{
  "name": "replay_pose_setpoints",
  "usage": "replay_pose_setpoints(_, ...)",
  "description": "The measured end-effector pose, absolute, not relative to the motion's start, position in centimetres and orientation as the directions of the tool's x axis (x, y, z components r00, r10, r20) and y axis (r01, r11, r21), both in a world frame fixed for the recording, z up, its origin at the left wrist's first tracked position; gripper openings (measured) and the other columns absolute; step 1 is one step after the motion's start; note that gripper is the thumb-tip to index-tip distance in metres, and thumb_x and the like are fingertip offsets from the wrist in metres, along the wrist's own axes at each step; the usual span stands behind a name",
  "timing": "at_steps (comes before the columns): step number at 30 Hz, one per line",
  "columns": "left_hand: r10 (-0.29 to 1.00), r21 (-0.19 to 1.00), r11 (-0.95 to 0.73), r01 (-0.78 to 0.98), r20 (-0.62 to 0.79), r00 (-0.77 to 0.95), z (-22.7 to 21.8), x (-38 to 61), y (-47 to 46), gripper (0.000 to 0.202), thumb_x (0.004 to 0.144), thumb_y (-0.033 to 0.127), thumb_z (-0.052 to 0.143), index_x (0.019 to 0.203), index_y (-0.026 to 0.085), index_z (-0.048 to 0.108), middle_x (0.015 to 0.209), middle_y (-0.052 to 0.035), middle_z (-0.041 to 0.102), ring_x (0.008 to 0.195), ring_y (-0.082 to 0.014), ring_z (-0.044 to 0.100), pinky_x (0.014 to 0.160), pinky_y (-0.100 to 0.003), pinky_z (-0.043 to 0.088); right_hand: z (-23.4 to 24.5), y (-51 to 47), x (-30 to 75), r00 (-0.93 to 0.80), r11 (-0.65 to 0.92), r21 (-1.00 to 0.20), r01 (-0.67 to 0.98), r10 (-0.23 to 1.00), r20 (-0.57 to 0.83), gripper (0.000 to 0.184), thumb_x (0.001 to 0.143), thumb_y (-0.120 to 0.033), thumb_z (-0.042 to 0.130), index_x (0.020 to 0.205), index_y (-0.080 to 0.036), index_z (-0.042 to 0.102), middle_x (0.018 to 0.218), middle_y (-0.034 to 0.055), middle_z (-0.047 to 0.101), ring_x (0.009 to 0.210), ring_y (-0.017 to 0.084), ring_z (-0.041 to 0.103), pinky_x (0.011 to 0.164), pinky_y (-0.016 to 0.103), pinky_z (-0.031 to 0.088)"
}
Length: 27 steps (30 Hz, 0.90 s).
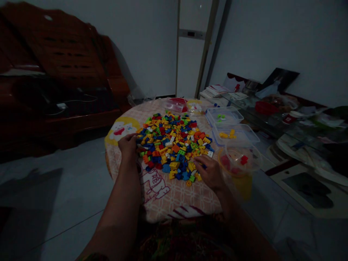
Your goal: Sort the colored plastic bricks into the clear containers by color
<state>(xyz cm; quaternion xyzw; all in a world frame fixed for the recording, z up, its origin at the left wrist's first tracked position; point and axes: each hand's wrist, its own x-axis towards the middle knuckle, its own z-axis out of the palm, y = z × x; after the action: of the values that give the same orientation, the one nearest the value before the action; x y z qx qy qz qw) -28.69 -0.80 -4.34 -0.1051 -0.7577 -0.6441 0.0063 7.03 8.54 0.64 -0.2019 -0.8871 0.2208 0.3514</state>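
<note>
A wide heap of toy building bricks (163,139) in yellow, blue, red, orange, green and white covers much of the small round table. My left hand (127,143) is at the left edge of the heap, its fingers turned toward the bricks; dim light and the hand's own back hide most of them. At the heap's lower right, my right hand (208,170) reaches in with finger and thumb apart, close to yellow and blue bricks. I see nothing held in it. A yellow round piece (189,183) lies near the front of the heap.
A patterned cloth (185,201) covers the table. Along its right side are clear boxes: one with green bricks (221,117), one with yellow bricks (227,134), and a round tub (257,161) with red pieces. A red container (176,104) stands at the back. A cluttered glass table (250,110) is to the right.
</note>
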Motion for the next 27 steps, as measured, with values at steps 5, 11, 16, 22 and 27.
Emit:
replay_pose_setpoints(5,0.163,0.989,0.071,0.128,0.115,-0.98,-4.8,-28.9,-0.9,0.036,0.065,0.028,0.06,0.093,0.012,0.076,0.086,-0.008,0.074,0.082,-0.0204,0.068,0.077,-0.03,0.054,-0.4,6.8,2.6,-0.82,0.916,-0.397,0.059,0.271,0.504,0.038,0.089,-0.029,0.066,0.126,-0.02,0.064,0.137,0.0158,0.058,0.128,0.029,0.051,0.106,0.049,0.044)
replay_pose_setpoints(11,0.17,0.987,0.118,0.109,0.088,-0.982,-4.9,-29.2,-0.9,0.034,0.066,0.026,0.059,0.092,0.013,0.076,0.087,-0.0081,0.074,0.083,-0.0215,0.068,0.074,-0.03,0.054,-1.4,7.9,1.1,-0.823,0.924,-0.354,0.144,0.311,0.475,0.024,0.087,-0.02,0.064,0.11,-0.019,0.071,0.137,0.0155,0.059,0.132,0.031,0.046,0.109,0.055,0.04)
replay_pose_setpoints(16,0.161,0.985,0.113,0.133,0.114,-0.98,-5.0,-29.2,-0.8,0.032,0.067,0.025,0.059,0.091,0.014,0.076,0.086,-0.008,0.074,0.085,-0.0212,0.068,0.074,-0.029,0.054,-1.8,9.8,1.7,-0.718,0.876,-0.359,0.323,0.474,0.511,0.025,0.087,-0.014,0.057,0.108,-0.013,0.072,0.134,0.0172,0.06,0.132,0.032,0.044,0.111,0.054,0.039)
replay_pose_setpoints(22,0.156,0.982,0.134,0.134,0.112,-0.981,-5.1,-29.2,-0.7,0.033,0.067,0.025,0.059,0.092,0.013,0.076,0.085,-0.0076,0.074,0.083,-0.0207,0.068,0.073,-0.028,0.053,-1.2,7.2,0.4,-0.689,0.888,-0.359,0.285,0.451,0.568,0.025,0.089,-0.016,0.055,0.109,-0.019,0.071,0.138,0.0127,0.057,0.135,0.031,0.041,0.112,0.055,0.037)
replay_pose_setpoints(27,0.157,0.981,0.137,0.138,0.116,-0.981,-5.1,-29.2,-0.7,0.032,0.066,0.025,0.059,0.091,0.013,0.076,0.085,-0.008,0.074,0.082,-0.0209,0.068,0.073,-0.029,0.053,-1.2,2.8,-2.6,-0.837,0.94,-0.313,0.135,0.277,0.472,0.018,0.089,-0.023,0.062,0.103,-0.016,0.07,0.143,0.0177,0.052,0.138,0.035,0.037,0.115,0.059,0.029)
